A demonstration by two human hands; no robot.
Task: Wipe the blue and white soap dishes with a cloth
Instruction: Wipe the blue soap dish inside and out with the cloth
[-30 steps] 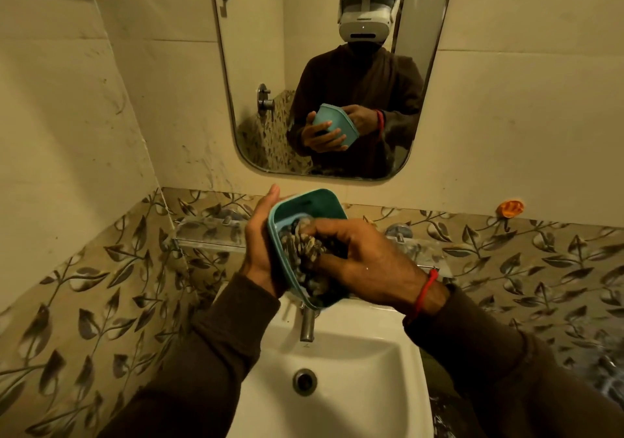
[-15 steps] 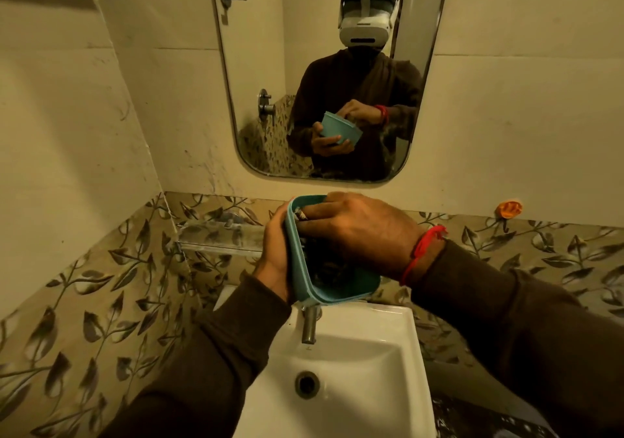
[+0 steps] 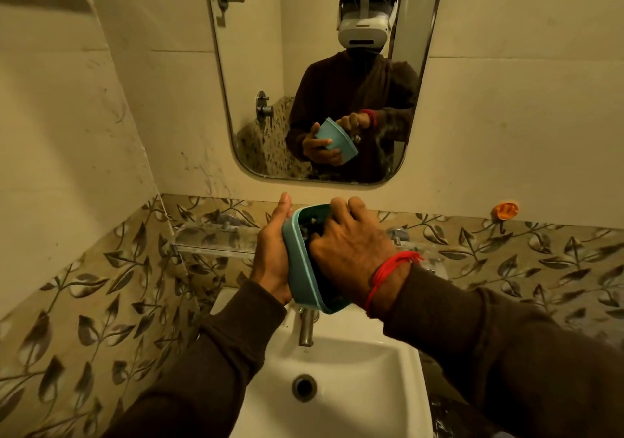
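I hold the blue soap dish (image 3: 299,265) upright on its side above the tap, its hollow facing right. My left hand (image 3: 271,252) grips its back and left rim. My right hand (image 3: 347,245) is pushed into the hollow, fingers curled at the top rim, pressing a dark patterned cloth (image 3: 309,230) of which only a scrap shows. No white soap dish is in view.
A white basin (image 3: 337,387) with a metal tap (image 3: 305,328) lies just below the dish. A glass shelf (image 3: 212,241) runs along the leaf-patterned wall tiles behind. A mirror (image 3: 320,73) hangs above. An orange hook (image 3: 504,209) sticks to the wall at right.
The cloth was in the lower part of the dish; my right hand has slid up to the top rim. The dish has turned more edge-on and stands more upright.
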